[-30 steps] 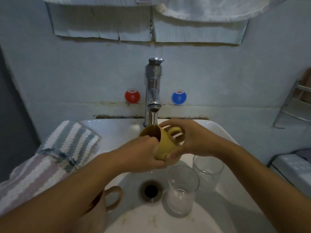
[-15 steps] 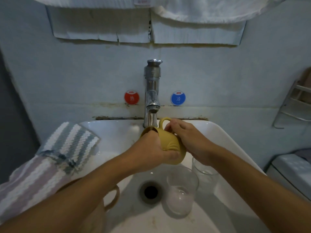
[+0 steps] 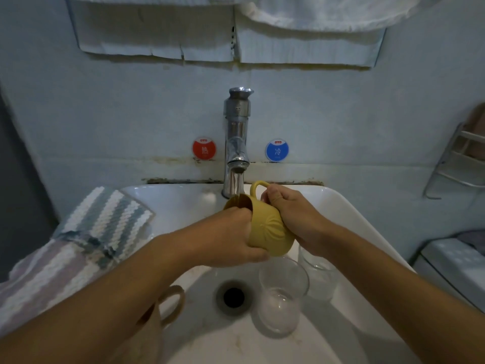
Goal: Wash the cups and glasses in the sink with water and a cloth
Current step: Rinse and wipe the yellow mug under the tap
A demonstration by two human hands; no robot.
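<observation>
A yellow mug (image 3: 267, 227) lies tilted on its side under the running tap (image 3: 236, 143), its mouth toward the stream. My left hand (image 3: 231, 237) grips it at the rim and underside. My right hand (image 3: 294, 214) holds its body near the handle, which points up. In the white sink (image 3: 354, 227) stand two clear glasses: one (image 3: 282, 295) right of the drain, another (image 3: 319, 271) behind it, partly hidden by my right forearm. A beige mug (image 3: 168, 308) sits at the front left, mostly hidden by my left forearm. A striped cloth (image 3: 105, 227) lies over the sink's left rim.
The drain (image 3: 233, 296) is open in the basin's middle. Red and blue round stickers (image 3: 204, 149) flank the tap on the wall. A metal rack (image 3: 462, 164) hangs at right, a white box (image 3: 456, 264) sits below it, and towels hang overhead.
The yellow mug has turned so its handle now points up and its base faces me. My right hand shifted from the handle side to the mug's body.
</observation>
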